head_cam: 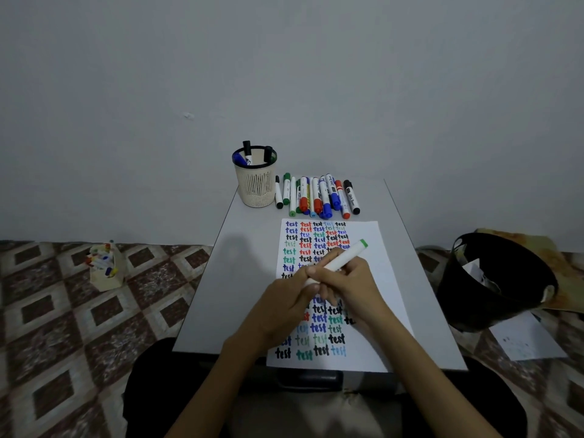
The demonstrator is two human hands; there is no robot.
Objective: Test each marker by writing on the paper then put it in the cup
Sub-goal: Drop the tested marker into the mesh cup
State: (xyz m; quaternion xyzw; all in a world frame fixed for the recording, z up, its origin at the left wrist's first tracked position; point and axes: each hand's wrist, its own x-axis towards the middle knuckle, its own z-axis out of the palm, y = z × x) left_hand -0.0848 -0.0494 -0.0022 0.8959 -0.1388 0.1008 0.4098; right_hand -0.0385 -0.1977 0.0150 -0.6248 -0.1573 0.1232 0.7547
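Both hands meet over the white paper sheet filled with coloured "test" words. The right hand curls round a white green-ended marker tilted up toward the far right, the left hand pinching its near end. The beige slotted cup stands beyond the paper's far left corner.
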